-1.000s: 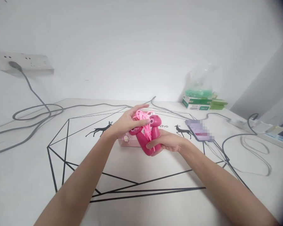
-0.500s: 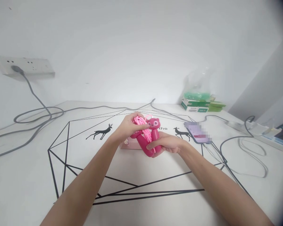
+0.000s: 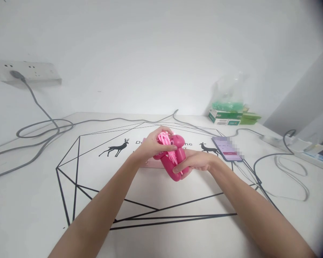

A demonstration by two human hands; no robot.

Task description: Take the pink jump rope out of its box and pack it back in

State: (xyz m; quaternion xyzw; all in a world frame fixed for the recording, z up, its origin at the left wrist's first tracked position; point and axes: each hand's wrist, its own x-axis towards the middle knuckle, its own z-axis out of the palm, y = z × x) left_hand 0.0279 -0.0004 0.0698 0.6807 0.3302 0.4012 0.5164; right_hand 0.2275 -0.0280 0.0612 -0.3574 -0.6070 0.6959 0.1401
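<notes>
A jump rope (image 3: 168, 166) with two dark pink handles is held between my hands above the table. One handle ends in a bear-like head (image 3: 179, 140), turned toward the left. Its light pink cord (image 3: 164, 138) is bundled between the handles. My left hand (image 3: 150, 146) is closed around the upper part of the bundle, its thumb lying across the cord near the head. Lower down, my right hand (image 3: 198, 160) wraps the handles, with its thumb over the front. A pink box (image 3: 154, 164) lies on the table behind, partly hidden by the rope and my left hand.
A phone (image 3: 226, 147) with a cable lies to the right. Stacked green and white boxes (image 3: 226, 116) with a clear plastic bag stand at the back right. Grey cables (image 3: 97, 122) run along the wall from an outlet (image 3: 34, 73). A power strip (image 3: 312, 157) sits far right.
The handle's head has turned, so its face points left instead of toward me. My hands and the rope appear slightly further right; both hands keep their hold.
</notes>
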